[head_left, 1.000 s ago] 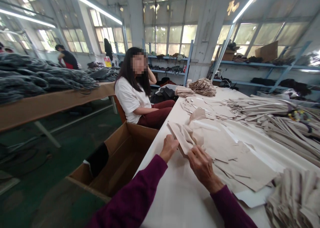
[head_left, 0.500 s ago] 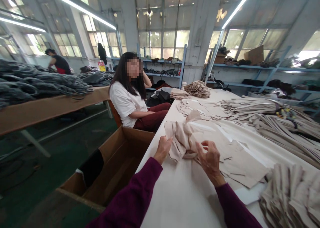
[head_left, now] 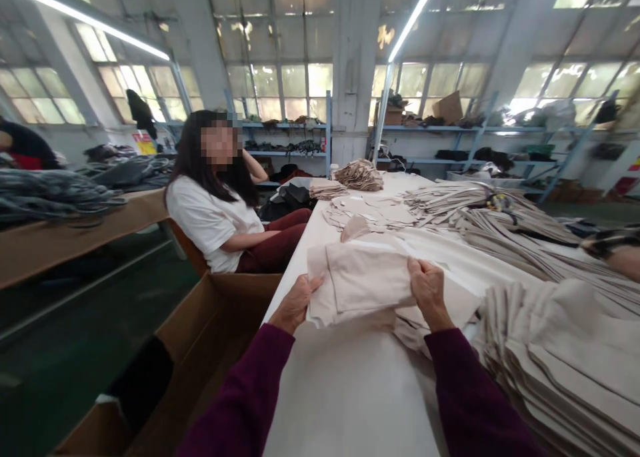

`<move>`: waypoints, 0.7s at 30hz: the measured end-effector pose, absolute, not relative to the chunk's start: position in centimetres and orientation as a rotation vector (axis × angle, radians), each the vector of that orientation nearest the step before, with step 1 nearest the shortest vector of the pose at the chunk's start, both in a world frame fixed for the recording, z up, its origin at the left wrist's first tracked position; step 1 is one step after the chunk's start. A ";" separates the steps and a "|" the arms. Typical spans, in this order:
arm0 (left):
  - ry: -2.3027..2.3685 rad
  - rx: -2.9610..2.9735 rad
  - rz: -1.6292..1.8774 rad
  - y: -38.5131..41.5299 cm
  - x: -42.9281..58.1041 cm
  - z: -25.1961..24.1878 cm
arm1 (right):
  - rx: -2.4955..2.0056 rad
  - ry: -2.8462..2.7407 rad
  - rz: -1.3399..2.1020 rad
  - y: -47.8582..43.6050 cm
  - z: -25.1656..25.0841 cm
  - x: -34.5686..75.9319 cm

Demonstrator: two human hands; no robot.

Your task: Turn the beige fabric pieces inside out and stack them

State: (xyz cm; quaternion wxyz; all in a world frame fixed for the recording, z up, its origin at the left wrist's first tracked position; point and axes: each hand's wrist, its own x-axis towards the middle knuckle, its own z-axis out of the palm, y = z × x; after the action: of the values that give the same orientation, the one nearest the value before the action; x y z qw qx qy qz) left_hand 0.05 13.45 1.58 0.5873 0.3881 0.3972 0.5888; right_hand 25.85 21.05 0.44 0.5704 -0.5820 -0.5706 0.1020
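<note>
Stretched between my two hands above the white table [head_left: 350, 383] are beige fabric pieces [head_left: 370, 277], lying fairly flat with layered edges on the left. My left hand [head_left: 299, 300] pinches their left edge, thumb on top. At the right end my right hand [head_left: 429, 290] grips the cloth with curled fingers. Under and behind the held cloth, more beige cut pieces [head_left: 457, 295] lie on the table. A thick folded stack of beige fabric [head_left: 565, 350] sits right of my right forearm.
A cardboard box [head_left: 210, 350] stands on the floor at the table's left edge. Beyond it sits a person in a white shirt [head_left: 213, 207]. Long beige strips [head_left: 520, 243] lie at the right, bundled pieces [head_left: 357, 175] at the back. Another person's arm [head_left: 625, 260] shows at far right.
The cloth was crumpled and is now pulled out flat between my hands. My right hand has closed on its right end. The view has swung to the right.
</note>
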 end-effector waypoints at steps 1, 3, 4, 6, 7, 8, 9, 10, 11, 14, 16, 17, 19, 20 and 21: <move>0.946 0.920 1.398 12.8 0.0 2.2 | -1.389 -1.338 0.211 21.0 0.7 26.8; 1.024 1.005 1.435 11.7 -0.3 3.5 | -1.444 -1.335 0.171 20.3 1.1 28.5; 1.056 1.056 1.425 11.3 -0.5 4.0 | -1.472 -1.329 0.156 19.5 1.3 29.0; 1.082 1.147 1.332 11.3 -0.6 4.9 | -1.511 -1.314 0.115 17.1 2.0 29.4; 1.088 1.179 1.277 11.6 -0.4 5.3 | -1.508 -1.312 0.102 15.6 2.6 29.2; 1.095 1.206 1.245 12.1 0.1 5.7 | -1.489 -1.327 0.089 14.0 3.3 28.7; 1.098 1.237 1.235 12.7 1.0 6.3 | -1.410 -1.393 0.153 12.5 4.1 28.1; 1.079 1.268 1.251 13.3 2.2 6.9 | -1.309 -1.460 0.251 11.1 5.0 27.4; 1.027 1.294 1.297 13.8 3.8 7.7 | -1.200 -1.549 0.336 10.0 6.1 26.9; 0.644 1.322 1.470 14.0 10.7 11.1 | -1.021 -1.728 0.314 8.0 9.3 27.2; 0.323 1.321 1.463 13.1 16.1 13.7 | -1.022 -1.784 0.085 7.3 11.5 29.3; 0.175 1.316 1.424 12.6 18.8 15.0 | -1.046 -1.783 -0.050 7.0 12.6 30.8; -0.073 1.287 1.389 11.6 24.1 17.5 | -1.123 -1.745 -0.302 6.2 15.1 34.4; -0.171 1.257 1.360 11.3 26.5 18.6 | -1.178 -1.713 -0.417 5.7 16.3 36.2; -0.251 1.190 1.353 11.0 28.8 19.4 | -1.233 -1.680 -0.532 5.2 17.5 38.1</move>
State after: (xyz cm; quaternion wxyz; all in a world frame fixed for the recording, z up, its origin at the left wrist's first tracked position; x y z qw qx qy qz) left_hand 28.80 11.00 19.42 0.6141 0.5164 -0.1088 0.5868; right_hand 38.09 5.20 17.49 0.4756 -0.5043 -0.6871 -0.2178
